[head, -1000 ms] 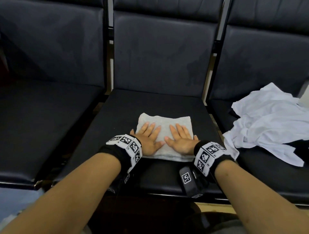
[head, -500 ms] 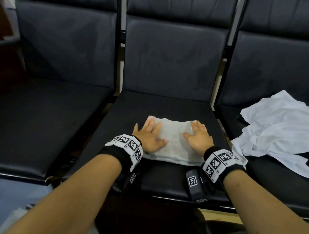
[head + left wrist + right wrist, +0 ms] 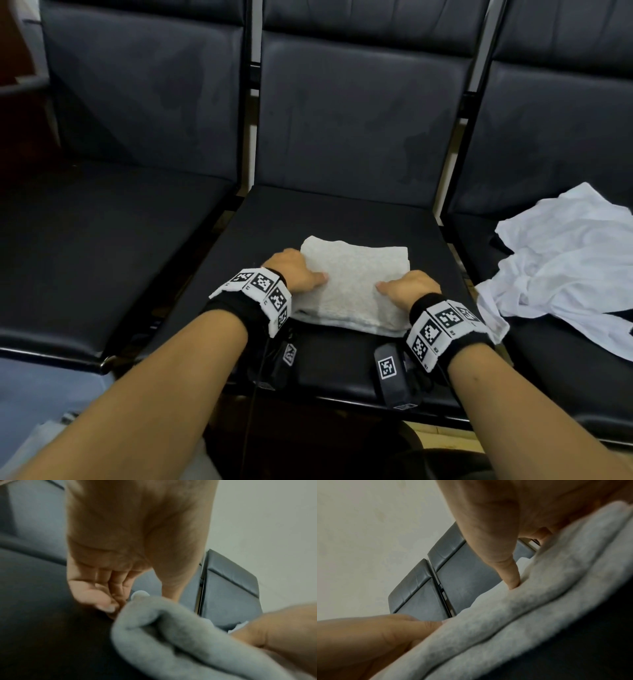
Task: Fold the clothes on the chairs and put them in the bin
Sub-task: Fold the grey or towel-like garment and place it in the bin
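At the far left of the head view stands the left chair [image 3: 113, 246], its black seat bare, with a strip of pale floor below it in the lower left corner. Next comes the left hand [image 3: 297, 274], at the left edge of the folded grey towel [image 3: 356, 284]; its thumb lies on top of the cloth while the fingers curl down at the edge. In the left wrist view the fingers [image 3: 102, 599] bend in beside the rolled fold of the towel [image 3: 171, 635] with the thumb on the cloth, so the hand pinches the towel's left side. The towel sits in the centre of the frame on the front half of the middle chair [image 3: 342, 212], a thick rectangle of several layers. At its right edge is the right hand [image 3: 409, 287], thumb pointing inward on top of the cloth. In the right wrist view the thumb [image 3: 508, 574] presses into the towel [image 3: 505, 622] and the palm sits over its edge; the fingers are hidden there, so how far they close under the cloth cannot be told. Both wrists wear black bands with white coded markers. At the right of the frame a crumpled white garment [image 3: 561, 260] lies on the right chair [image 3: 555, 377], apart from the towel
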{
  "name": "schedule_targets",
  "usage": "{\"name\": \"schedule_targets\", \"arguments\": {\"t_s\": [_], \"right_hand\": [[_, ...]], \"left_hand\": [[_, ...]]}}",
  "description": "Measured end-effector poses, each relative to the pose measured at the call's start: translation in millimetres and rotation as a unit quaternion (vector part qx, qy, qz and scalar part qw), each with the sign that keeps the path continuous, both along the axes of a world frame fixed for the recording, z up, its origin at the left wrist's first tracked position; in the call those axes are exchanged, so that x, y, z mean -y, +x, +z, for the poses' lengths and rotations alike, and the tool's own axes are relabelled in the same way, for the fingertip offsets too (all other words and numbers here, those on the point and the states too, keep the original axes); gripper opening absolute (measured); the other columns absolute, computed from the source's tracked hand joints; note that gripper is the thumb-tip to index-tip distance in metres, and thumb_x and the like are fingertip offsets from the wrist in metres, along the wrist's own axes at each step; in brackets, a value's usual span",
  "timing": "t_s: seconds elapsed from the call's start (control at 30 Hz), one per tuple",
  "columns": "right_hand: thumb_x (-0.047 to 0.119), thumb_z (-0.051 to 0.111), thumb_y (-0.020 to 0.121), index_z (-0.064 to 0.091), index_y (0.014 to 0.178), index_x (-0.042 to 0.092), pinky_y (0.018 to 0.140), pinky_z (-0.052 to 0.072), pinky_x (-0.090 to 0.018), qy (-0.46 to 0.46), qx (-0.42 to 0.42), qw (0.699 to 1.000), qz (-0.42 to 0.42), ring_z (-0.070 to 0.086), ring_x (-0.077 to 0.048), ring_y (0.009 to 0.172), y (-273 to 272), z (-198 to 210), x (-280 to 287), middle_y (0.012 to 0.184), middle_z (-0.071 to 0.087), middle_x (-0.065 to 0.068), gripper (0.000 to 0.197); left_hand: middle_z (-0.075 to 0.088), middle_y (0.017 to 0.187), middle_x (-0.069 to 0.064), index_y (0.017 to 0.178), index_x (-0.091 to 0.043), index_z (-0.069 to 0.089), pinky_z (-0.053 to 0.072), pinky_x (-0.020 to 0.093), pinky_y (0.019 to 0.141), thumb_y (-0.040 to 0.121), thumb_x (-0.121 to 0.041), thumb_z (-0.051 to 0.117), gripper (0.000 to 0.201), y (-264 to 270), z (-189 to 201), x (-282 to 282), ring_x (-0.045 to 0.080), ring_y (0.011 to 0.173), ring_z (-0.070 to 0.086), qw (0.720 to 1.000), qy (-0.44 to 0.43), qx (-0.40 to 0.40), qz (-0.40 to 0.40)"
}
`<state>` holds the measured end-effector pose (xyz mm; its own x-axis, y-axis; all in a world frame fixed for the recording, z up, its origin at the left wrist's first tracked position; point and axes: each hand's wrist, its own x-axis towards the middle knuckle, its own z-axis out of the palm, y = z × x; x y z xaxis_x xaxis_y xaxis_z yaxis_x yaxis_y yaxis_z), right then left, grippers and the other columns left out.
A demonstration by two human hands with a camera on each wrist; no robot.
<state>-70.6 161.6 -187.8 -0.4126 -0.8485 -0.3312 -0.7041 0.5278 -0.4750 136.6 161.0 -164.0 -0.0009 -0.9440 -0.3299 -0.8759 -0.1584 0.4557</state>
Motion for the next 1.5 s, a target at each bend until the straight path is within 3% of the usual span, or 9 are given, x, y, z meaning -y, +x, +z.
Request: {"name": "schedule_targets", "arguments": {"t_s": [0.2, 0.37, 0.5, 0.63, 0.8, 1.13, 1.3, 1.4, 1.5], "right_hand": [[0.033, 0.061, 0.090, 0.048, 0.129, 0.005, 0.084, 0.047, -0.034, -0.077, 0.031, 0.996, 0.007, 0.057, -0.033, 0.112, 1.7, 3.7, -8.1, 0.126, 0.057, -0.015, 0.050], [0.041, 0.055, 0.094, 0.046, 0.132, 0.000, 0.092, 0.044, -0.035, -0.105, 0.064, 0.992, -0.009, 0.053, -0.036, 0.119, -1.4, 2.9, -3.8, 0.131, 0.054, -0.019, 0.057], [0.043, 0.065, 0.088, 0.055, 0.125, -0.004, 0.099, 0.046, -0.039, -0.100, 0.161, 0.980, -0.068, 0.057, -0.036, 0.115, -13.7, -9.1, 0.8, 0.127, 0.059, -0.019, 0.061], [0.035, 0.068, 0.086, 0.057, 0.124, -0.005, 0.098, 0.050, -0.043, -0.116, 0.245, 0.959, -0.079, 0.062, -0.034, 0.108, -12.0, -11.1, 4.2, 0.120, 0.063, -0.018, 0.056], [0.027, 0.055, 0.094, 0.064, 0.095, 0.009, 0.096, 0.050, -0.044, -0.147, 0.249, 0.957, -0.010, 0.064, -0.031, 0.100, 11.5, 5.4, -0.8, 0.107, 0.068, -0.014, 0.020], [0.034, 0.048, 0.100, 0.060, 0.104, 0.018, 0.079, 0.044, -0.030, -0.276, 0.244, 0.908, 0.201, 0.059, -0.020, 0.093, 123.2, 94.6, -35.0, 0.104, 0.064, -0.003, 0.020], [0.035, 0.047, 0.100, 0.061, 0.113, 0.014, 0.083, 0.048, -0.033, -0.289, 0.266, 0.871, 0.295, 0.060, -0.021, 0.099, 217.4, 140.8, -49.9, 0.110, 0.063, -0.003, 0.028], [0.037, 0.049, 0.099, 0.062, 0.110, 0.013, 0.093, 0.050, -0.042, -0.282, 0.253, 0.855, 0.353, 0.061, -0.027, 0.104, 277.3, 147.0, -58.6, 0.113, 0.065, -0.008, 0.030], [0.038, 0.047, 0.099, 0.061, 0.110, 0.011, 0.090, 0.048, -0.037, -0.256, 0.207, 0.842, 0.427, 0.059, -0.026, 0.103, 332.2, 139.0, -70.1, 0.112, 0.064, -0.007, 0.033]], "left_hand": [[0.062, 0.123, 0.013, 0.127, -0.004, 0.055, 0.049, 0.035, 0.096, 0.086, -0.043, 0.068, 0.058, -11.2, 2.0, -2.6, 0.030, 0.117, 0.059, 0.969, 0.076, -0.215, 0.094], [0.062, 0.122, 0.010, 0.122, -0.007, 0.056, 0.051, 0.034, 0.092, 0.087, -0.038, 0.067, 0.048, -14.7, 3.7, -4.5, 0.026, 0.110, 0.062, 0.964, 0.054, -0.230, 0.119], [0.063, 0.103, 0.005, 0.089, -0.014, 0.055, 0.052, 0.033, 0.090, 0.087, -0.035, 0.064, 0.023, -21.9, 3.0, -7.0, 0.022, 0.097, 0.063, 0.972, 0.020, -0.201, 0.121], [0.066, 0.113, 0.010, 0.119, -0.005, 0.057, 0.053, 0.034, 0.092, 0.090, -0.043, 0.061, 0.048, -21.5, -2.5, -10.9, 0.025, 0.102, 0.065, 0.952, 0.050, -0.257, 0.157], [0.064, 0.118, 0.012, 0.122, 0.000, 0.055, 0.051, 0.033, 0.091, 0.095, -0.037, 0.055, 0.045, -3.7, 6.9, -19.1, 0.025, 0.105, 0.063, 0.958, -0.001, -0.236, 0.162], [0.065, 0.110, 0.010, 0.113, -0.001, 0.061, 0.050, 0.035, 0.086, 0.094, -0.038, 0.055, 0.042, 131.0, 84.9, -83.5, 0.025, 0.100, 0.062, 0.930, -0.201, -0.232, 0.202], [0.067, 0.101, 0.010, 0.101, -0.002, 0.064, 0.054, 0.038, 0.084, 0.086, -0.045, 0.063, 0.046, 216.3, 119.4, -138.4, 0.025, 0.093, 0.065, 0.886, -0.251, -0.260, 0.291], [0.063, 0.088, 0.005, 0.086, -0.009, 0.058, 0.050, 0.029, 0.066, 0.094, -0.037, 0.059, 0.029, 263.7, 121.9, -174.8, 0.017, 0.077, 0.060, 0.868, -0.258, -0.259, 0.337], [0.064, 0.094, 0.007, 0.098, -0.007, 0.060, 0.048, 0.028, 0.066, 0.094, -0.040, 0.057, 0.033, 306.3, 106.8, -207.8, 0.019, 0.078, 0.060, 0.854, -0.255, -0.249, 0.379]]}}
